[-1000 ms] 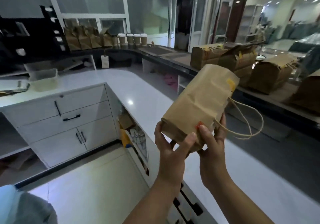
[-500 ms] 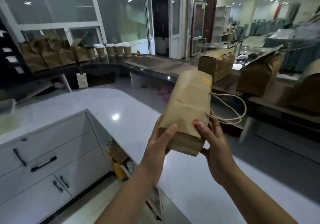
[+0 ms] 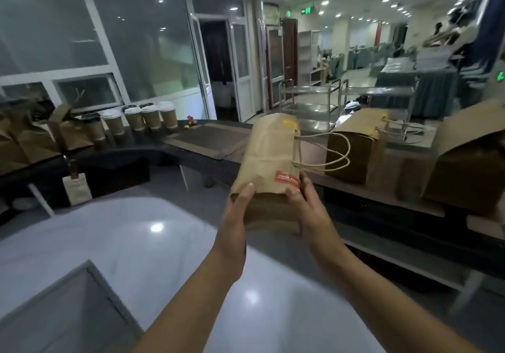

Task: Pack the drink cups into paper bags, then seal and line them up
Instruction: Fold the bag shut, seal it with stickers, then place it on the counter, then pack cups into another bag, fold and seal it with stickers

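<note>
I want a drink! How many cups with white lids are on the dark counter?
5 that I can make out, in a row at the back left: one, two, three, four, five. More may hide behind the paper bags.

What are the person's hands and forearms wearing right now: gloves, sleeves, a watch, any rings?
Nothing that shows. The left hand and right hand are bare, with no gloves, and no ring is visible on the fingers in view. Both forearms are uncovered down to the bottom edge of the picture: no sleeve, watch or wristband appears. The nails look short and unpainted, though the view is slightly blurred.
</note>
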